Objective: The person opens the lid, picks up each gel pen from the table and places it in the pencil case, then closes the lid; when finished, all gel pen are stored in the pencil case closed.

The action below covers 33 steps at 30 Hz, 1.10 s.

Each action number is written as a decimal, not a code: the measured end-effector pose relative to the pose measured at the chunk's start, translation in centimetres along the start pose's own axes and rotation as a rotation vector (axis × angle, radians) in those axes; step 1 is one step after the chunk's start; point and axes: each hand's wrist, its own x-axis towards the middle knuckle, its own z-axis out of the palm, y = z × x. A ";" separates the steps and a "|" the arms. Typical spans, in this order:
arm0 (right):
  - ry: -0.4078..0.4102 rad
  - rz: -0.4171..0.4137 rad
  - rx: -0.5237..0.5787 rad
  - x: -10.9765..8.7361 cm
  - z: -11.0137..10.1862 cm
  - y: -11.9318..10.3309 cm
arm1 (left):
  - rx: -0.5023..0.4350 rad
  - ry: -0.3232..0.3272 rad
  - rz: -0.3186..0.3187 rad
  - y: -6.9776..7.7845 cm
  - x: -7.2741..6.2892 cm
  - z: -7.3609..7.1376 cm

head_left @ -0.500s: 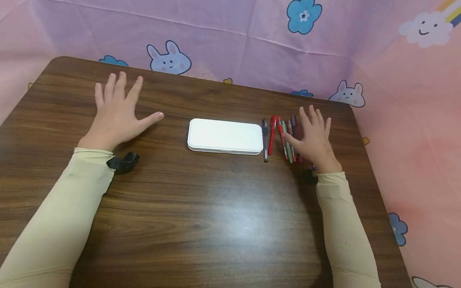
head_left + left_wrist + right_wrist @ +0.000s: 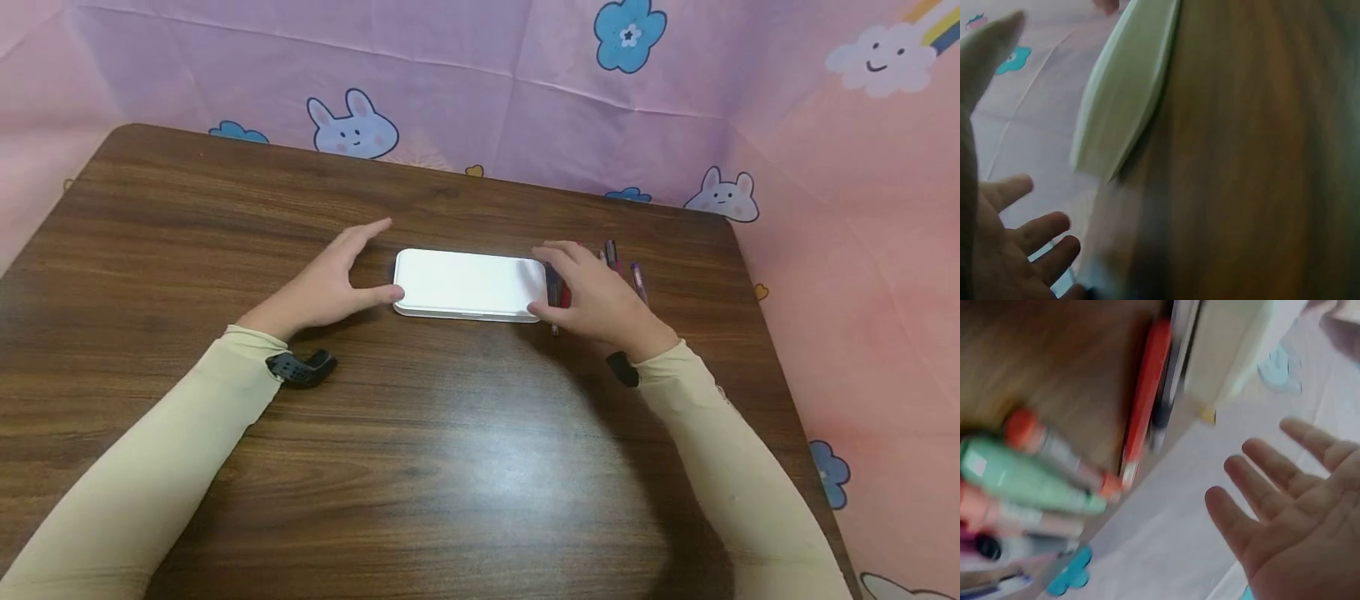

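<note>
A white, flat pencil case (image 2: pixel 465 286) with rounded corners lies lid up on the table. At its left end is my left hand (image 2: pixel 318 287), fingers extended and thumb tip overlapping the case's edge in the head view. My right hand (image 2: pixel 592 296) reaches over the right end from the other side, thumb and fingers spread apart. Straight, spaced fingers show in both wrist views. Beneath the right hand several pens are partly hidden; the right wrist view shows a red pen (image 2: pixel 1147 381) beside the case and a thick green pen (image 2: pixel 1016 472) farther off.
The brown wooden table (image 2: pixel 420 467) meets a pink and purple patterned cloth (image 2: pixel 465 75) along its back and right edges. A purple-capped pen (image 2: pixel 639 282) lies right of the other pens. Dark straps (image 2: pixel 300 368) are at both wrists.
Both hands have moved inward to the ends of the case, the left one to the right and nearer, the right one to the left over the pens. The case has stayed about where it was.
</note>
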 end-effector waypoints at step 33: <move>-0.187 -0.196 -0.228 3.4 0.2 -1.8 | 0.140 0.006 0.087 0.2 2.1 3.7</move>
